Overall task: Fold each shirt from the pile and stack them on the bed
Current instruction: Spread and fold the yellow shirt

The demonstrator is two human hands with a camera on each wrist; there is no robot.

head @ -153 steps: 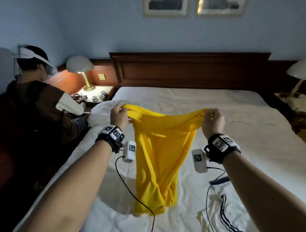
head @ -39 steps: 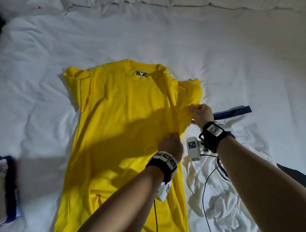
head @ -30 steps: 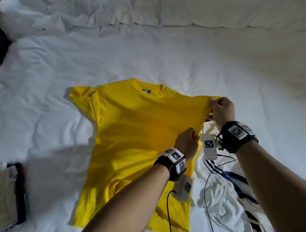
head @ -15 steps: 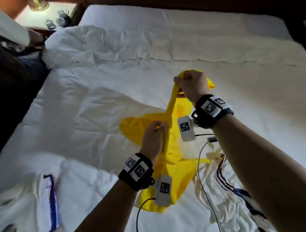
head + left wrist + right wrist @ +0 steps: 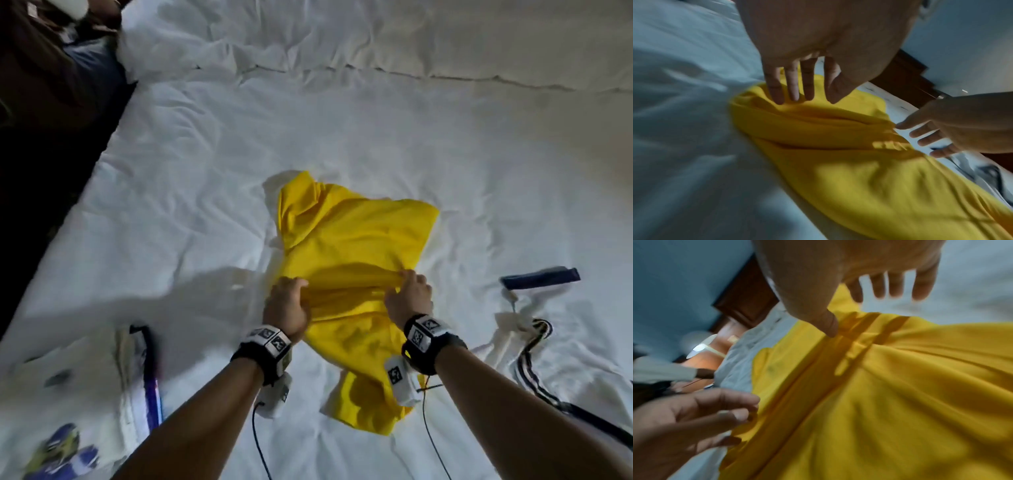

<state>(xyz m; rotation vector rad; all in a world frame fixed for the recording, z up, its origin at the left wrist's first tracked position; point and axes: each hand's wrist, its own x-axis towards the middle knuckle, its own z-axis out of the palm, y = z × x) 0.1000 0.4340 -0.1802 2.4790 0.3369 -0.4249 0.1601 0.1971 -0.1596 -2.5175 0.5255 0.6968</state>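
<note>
On the near left of the bed point(image 5: 205, 164), a white shirt with blue trim point(image 5: 137, 383) lies flat. Your left hand point(image 5: 287, 306) rests on the left edge of the yellow shirt point(image 5: 356, 240), at a ridge of bunched cloth that runs across its middle. The fingers point(image 5: 791, 84) reach down nearly straight, tips on the cloth; whether they pinch it, you cannot tell. The yellow shirt lies rumpled mid-bed, one end far, the other trailing near between your wrists. Your right hand point(image 5: 409, 296) sits at the right end of the same ridge, thumb down on the fold, the other fingers point(image 5: 896, 285) spread loose above it. Right of that lies a pile of white striped shirts point(image 5: 524, 342), a dark blue band point(image 5: 541, 275) just beyond.
</note>
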